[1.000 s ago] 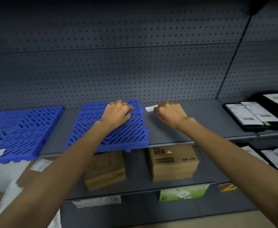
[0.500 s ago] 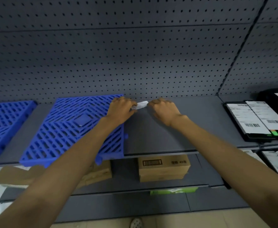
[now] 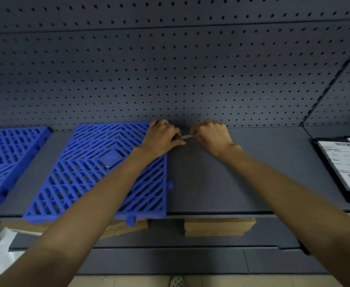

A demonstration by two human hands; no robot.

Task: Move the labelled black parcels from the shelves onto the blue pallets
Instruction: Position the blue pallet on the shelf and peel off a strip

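A blue slatted pallet (image 3: 91, 175) lies flat on the grey shelf (image 3: 242, 183), and a second blue pallet (image 3: 6, 158) lies to its left. At the first pallet's far right corner, my left hand (image 3: 161, 137) and my right hand (image 3: 211, 137) pinch the two ends of a small white paper slip (image 3: 187, 137) between them. Black parcels with white labels (image 3: 341, 162) lie on the shelf at the far right, away from both hands.
A grey pegboard wall (image 3: 170, 69) backs the shelf. Below, the lower shelf holds cardboard boxes (image 3: 217, 225) and a white bag (image 3: 6, 251). The floor and a shoe tip (image 3: 177, 281) show at the bottom edge.
The view has moved closer and tilted up. My left hand left the pallet top and joined my right hand on the white slip, now held edge-on between them.
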